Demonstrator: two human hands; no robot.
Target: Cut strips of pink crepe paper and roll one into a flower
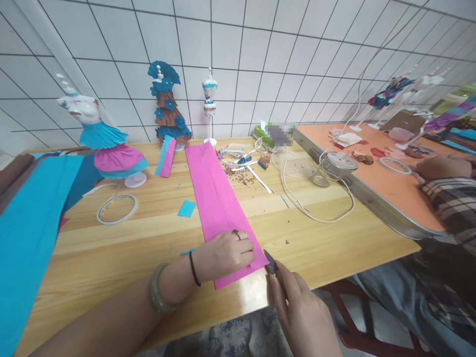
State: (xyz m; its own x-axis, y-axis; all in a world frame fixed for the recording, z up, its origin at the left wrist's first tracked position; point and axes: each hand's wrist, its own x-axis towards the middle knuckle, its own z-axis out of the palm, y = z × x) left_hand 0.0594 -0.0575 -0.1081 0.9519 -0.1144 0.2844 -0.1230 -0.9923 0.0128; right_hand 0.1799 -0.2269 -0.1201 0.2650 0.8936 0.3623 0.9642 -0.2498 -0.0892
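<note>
A long pink strip of crepe paper [217,196] lies on the wooden table [148,248], running from the wall side toward me. My left hand [225,253] rests closed on the strip's near end, fingers curled and pressing it down. My right hand [301,310] is at the table's front edge just right of the strip, wrapped round dark scissors [270,264] whose tip touches the paper's near corner.
Blue paper sheets [26,233] cover the left. A tape ring [116,208], a small blue scrap [186,208], three dress-form dolls [100,139] and paper trimmings [241,166] sit behind. A white cable [323,210] loops right. Another person [449,198] sits at an orange table [390,183].
</note>
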